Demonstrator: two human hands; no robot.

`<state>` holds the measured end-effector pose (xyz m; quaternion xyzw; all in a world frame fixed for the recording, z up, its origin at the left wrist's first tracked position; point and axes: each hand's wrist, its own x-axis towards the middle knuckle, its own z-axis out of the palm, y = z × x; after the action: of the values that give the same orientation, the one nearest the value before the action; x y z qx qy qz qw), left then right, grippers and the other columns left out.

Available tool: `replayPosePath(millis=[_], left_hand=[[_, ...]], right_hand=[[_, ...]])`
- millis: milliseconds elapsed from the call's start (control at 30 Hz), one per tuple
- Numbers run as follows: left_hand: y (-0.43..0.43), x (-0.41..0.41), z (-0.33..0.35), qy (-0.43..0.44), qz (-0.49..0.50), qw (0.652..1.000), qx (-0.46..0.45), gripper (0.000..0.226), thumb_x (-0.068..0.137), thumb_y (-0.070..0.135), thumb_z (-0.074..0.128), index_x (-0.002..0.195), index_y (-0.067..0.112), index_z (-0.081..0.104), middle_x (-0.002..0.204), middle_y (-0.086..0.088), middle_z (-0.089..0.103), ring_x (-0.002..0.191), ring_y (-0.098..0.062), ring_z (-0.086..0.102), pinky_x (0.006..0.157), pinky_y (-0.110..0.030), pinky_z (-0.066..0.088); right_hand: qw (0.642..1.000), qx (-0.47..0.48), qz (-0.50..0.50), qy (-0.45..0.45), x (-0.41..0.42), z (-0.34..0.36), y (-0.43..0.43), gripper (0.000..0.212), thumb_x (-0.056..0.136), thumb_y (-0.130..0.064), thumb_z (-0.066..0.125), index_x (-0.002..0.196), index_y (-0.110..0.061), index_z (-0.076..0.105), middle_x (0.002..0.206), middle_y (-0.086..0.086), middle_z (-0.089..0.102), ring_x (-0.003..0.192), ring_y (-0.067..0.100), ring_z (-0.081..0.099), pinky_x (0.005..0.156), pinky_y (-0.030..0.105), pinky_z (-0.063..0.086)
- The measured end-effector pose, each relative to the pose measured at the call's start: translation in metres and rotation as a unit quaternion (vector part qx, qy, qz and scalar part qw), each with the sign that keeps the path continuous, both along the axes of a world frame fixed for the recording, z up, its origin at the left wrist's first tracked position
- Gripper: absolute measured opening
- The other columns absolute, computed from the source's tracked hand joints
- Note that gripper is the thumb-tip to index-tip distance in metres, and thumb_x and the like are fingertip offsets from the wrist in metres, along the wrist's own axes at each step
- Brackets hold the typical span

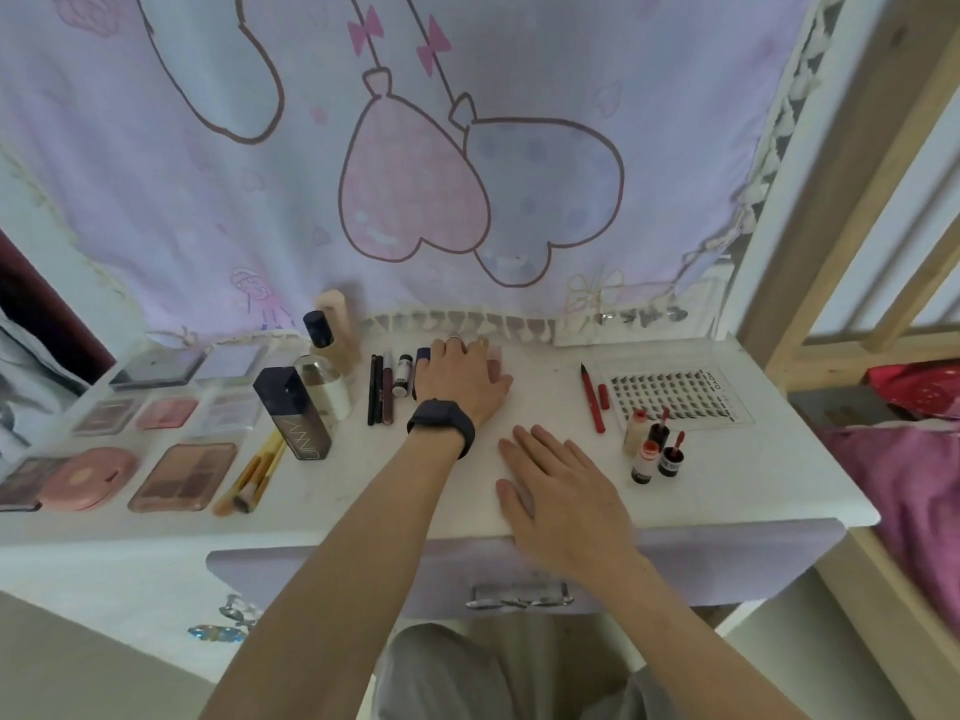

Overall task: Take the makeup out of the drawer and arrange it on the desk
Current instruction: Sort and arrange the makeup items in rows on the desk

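Makeup lies spread over the white desk (pixel 395 491). My left hand (pixel 462 379), with a dark watch on the wrist, lies palm down at the back of the desk, over a dark blue tube (pixel 422 363) and a pink item (pixel 495 367) that it mostly hides. Its fingers look nearly straight. My right hand (pixel 561 491) rests flat on the desk near the front edge, holding nothing. Left of my left hand lie dark pencils (pixel 378 389) and a small white tube (pixel 402 374). The lavender drawer front (pixel 311 569) with its metal handle (pixel 519 599) sits below the desk edge.
Palettes (pixel 182 478), a pink compact (pixel 85 478), brushes (pixel 254 478) and tall bottles (pixel 293 413) fill the left side. At the right lie a red pencil (pixel 592 402), a lash tray (pixel 670 394) and small lip tints (pixel 652 449). A curtain (pixel 415 174) hangs behind; a wooden bed frame (pixel 831 200) stands to the right.
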<state>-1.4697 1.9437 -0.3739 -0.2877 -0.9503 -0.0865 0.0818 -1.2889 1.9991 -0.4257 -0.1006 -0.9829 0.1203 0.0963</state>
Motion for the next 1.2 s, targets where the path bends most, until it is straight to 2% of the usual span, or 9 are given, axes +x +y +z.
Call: replayPosePath(millis=[200,333,433,533,667,733,900,1067,1200], left_hand=[[0.002,0.001,0.003,-0.043,0.006,0.999,0.003,0.067,0.097,0.066,0.030,0.134,0.016,0.053,0.130,-0.013,0.054,0.123,-0.033,0.044,0.096,-0.043,0.040],[-0.022,0.016,0.007,-0.144,0.019,0.974,0.173,0.058,0.088,0.075,0.043,0.100,0.022,0.061,0.114,-0.003,0.059,0.108,-0.024,0.055,0.089,-0.041,0.050],[-0.050,0.039,-0.001,-0.193,-0.020,0.924,0.331,0.028,0.090,0.055,0.060,0.096,0.029,0.054,0.096,0.012,0.062,0.085,-0.007,0.060,0.067,-0.017,0.046],[-0.074,0.061,-0.013,-0.210,-0.054,0.898,0.384,0.021,0.094,0.033,0.065,0.110,0.026,0.054,0.100,0.018,0.063,0.085,0.005,0.059,0.068,-0.008,0.045],[-0.089,0.082,-0.021,-0.260,-0.097,0.875,0.395,0.022,0.093,0.027,0.067,0.112,0.028,0.056,0.106,0.018,0.065,0.087,0.002,0.060,0.072,-0.011,0.047],[-0.090,0.089,-0.024,-0.275,-0.110,0.871,0.393,0.019,0.093,0.027,0.067,0.109,0.029,0.057,0.106,0.018,0.065,0.087,0.000,0.061,0.072,-0.012,0.045],[-0.088,0.098,-0.026,-0.290,-0.119,0.869,0.383,0.018,0.095,0.040,0.052,0.107,0.032,0.063,0.100,0.020,0.070,0.090,-0.003,0.063,0.078,-0.021,0.049],[-0.079,0.105,-0.031,-0.187,-0.079,0.939,0.279,0.046,0.094,0.060,0.019,0.087,0.029,0.053,0.086,0.009,0.072,0.071,-0.012,0.063,0.068,-0.043,0.051],[-0.073,0.103,-0.035,-0.163,-0.016,0.949,0.269,0.056,0.093,0.058,0.013,0.070,0.025,0.052,0.074,0.003,0.071,0.063,-0.015,0.061,0.061,-0.039,0.051]], right_hand=[[1.000,-0.004,-0.003,0.018,0.000,-0.004,0.001,0.066,0.100,-0.055,0.016,0.159,-0.029,0.030,0.167,-0.008,0.022,0.155,0.009,0.012,0.123,0.029,0.000],[0.999,-0.023,-0.013,0.036,0.001,-0.004,0.000,0.068,0.099,-0.057,0.015,0.157,-0.027,0.035,0.165,-0.009,0.029,0.153,0.007,0.017,0.121,0.024,0.001],[0.990,-0.098,-0.054,0.086,0.003,0.000,-0.001,0.067,0.097,-0.061,0.017,0.149,-0.029,0.044,0.152,-0.013,0.047,0.143,0.005,0.037,0.116,0.024,0.022],[0.970,-0.194,-0.081,0.120,0.008,0.004,-0.001,0.056,0.095,-0.070,0.019,0.138,-0.043,0.043,0.124,-0.023,0.059,0.114,0.001,0.054,0.093,0.027,0.043],[0.952,-0.244,-0.098,0.157,0.010,0.012,0.001,0.059,0.089,-0.083,0.007,0.115,-0.048,0.047,0.087,-0.026,0.066,0.085,-0.006,0.060,0.069,0.026,0.041],[0.950,-0.247,-0.101,0.160,0.009,0.013,0.001,0.064,0.086,-0.085,0.003,0.101,-0.043,0.048,0.080,-0.025,0.064,0.075,-0.004,0.060,0.060,0.025,0.037],[0.958,-0.231,-0.105,0.130,0.005,0.013,0.003,0.062,0.094,-0.074,0.009,0.086,-0.033,0.055,0.070,-0.011,0.063,0.067,0.009,0.060,0.065,0.037,0.048],[0.968,-0.194,-0.109,0.120,0.001,0.010,0.002,0.065,0.094,-0.072,0.010,0.084,-0.030,0.059,0.071,-0.009,0.064,0.069,0.014,0.060,0.065,0.037,0.046],[0.975,-0.163,-0.095,0.120,0.001,0.008,0.000,0.064,0.097,-0.066,0.016,0.074,-0.027,0.060,0.057,-0.005,0.057,0.057,0.011,0.054,0.055,0.029,0.032]])
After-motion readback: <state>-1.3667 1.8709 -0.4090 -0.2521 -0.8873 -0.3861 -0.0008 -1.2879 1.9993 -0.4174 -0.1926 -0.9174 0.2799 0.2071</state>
